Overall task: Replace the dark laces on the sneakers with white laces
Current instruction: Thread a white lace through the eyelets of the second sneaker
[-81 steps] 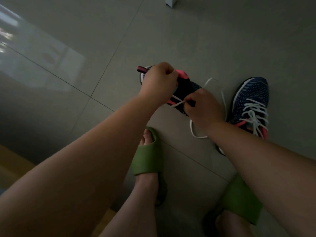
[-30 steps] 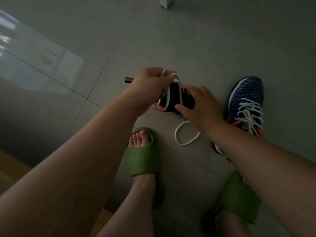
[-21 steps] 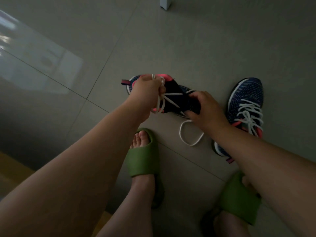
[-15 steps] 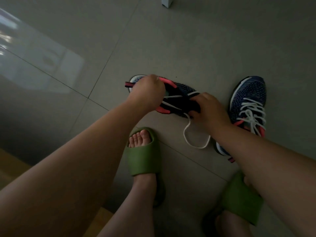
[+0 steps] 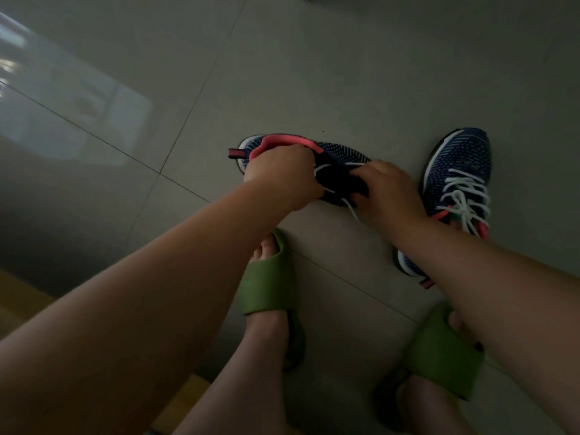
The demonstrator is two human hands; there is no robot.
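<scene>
— Sneakers first: where were they?

— One sneaker (image 5: 342,152) lay on its side on the tiled floor (image 5: 314,58), just past the grout line running under the person's arms, heel with its pink collar towards the left. The second sneaker (image 5: 458,164) stood upright just beside it on the right, toe pointing away, already threaded with a white lace (image 5: 464,199).

— And the hands?

— The left hand (image 5: 282,177) was curled over the collar end of the sneaker on its side, fingers bent together and gripping it. The right hand (image 5: 389,189) gripped the dark tongue area, thumb and fingers closed on it.

— Any lace on that one?

— A white lace (image 5: 326,167) crossed between the two hands, and a loose bit trailed down to the floor under the right hand. Whether either hand pinched the lace itself, I couldn't tell.

— Anything else down there?

— Two feet in green slides (image 5: 266,277), nearer the person, on the same tiles.
</scene>
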